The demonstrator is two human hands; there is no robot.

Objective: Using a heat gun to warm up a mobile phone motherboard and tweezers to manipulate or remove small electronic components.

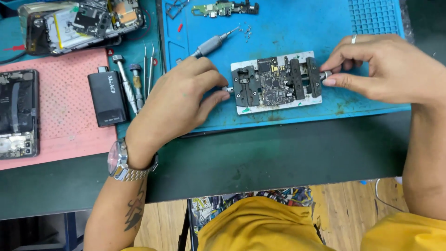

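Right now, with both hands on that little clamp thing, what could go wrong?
The circuit board sits in the clamp fixture; the left hand and right hand pinch its end knobs, so overtightening might crack the board. The tiny screws lie loose on the blue mat and could scatter if bumped.

Circuit board [275, 80]: in the clamp fixture [278, 82], on the mat [297, 28].
Screwdriver [211, 44]: behind the fixture, left.
Tweezers [147, 69]: left of the mat.

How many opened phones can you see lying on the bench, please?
2. One opened phone lies on the pink mat at the left edge; another opened phone lies at the top left corner. More may lie outside the view.
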